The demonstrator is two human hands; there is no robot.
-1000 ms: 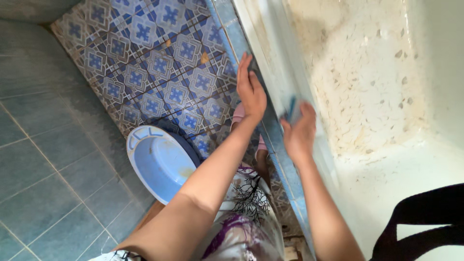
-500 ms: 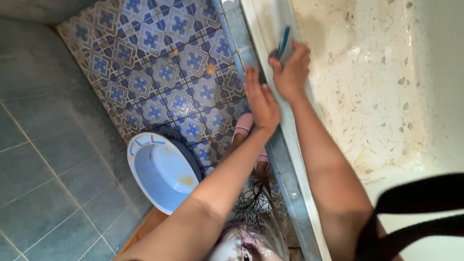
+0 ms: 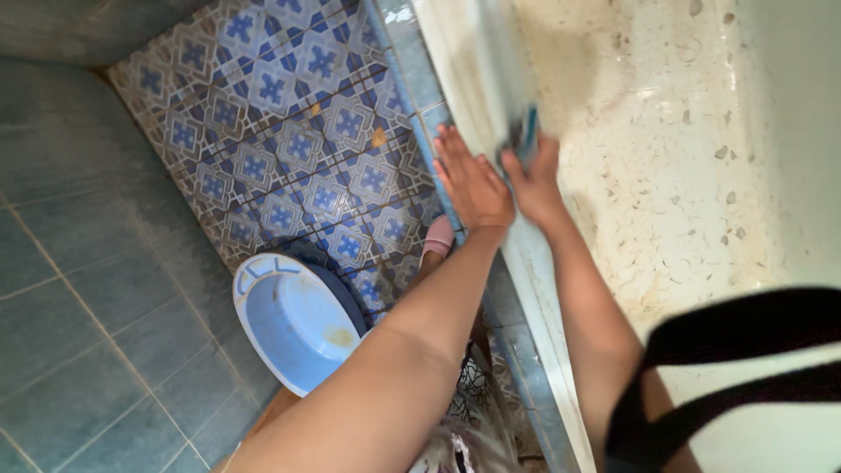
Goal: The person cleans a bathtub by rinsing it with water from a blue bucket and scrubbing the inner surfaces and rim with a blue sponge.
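Right hand (image 3: 532, 180) clamped around a blue scrub brush (image 3: 526, 131) (likely light, stiff, slippery when wet), gripped by its back. Left hand (image 3: 471, 180) lies flat, fingers spread, on the tub rim (image 3: 455, 79) just left.

Our left hand (image 3: 473, 186) lies flat on the tub rim (image 3: 455, 61), and our right hand (image 3: 533, 180) just beside it holds a brush (image 3: 526, 131), so that stretch is taken. Farther along, the rim runs bare. The tub's inside (image 3: 666, 149) lies open beyond our right hand. Below, the patterned wall (image 3: 289, 114) is unblocked, but a blue basin (image 3: 293, 320) fills the floor (image 3: 79, 289) beneath our left arm.
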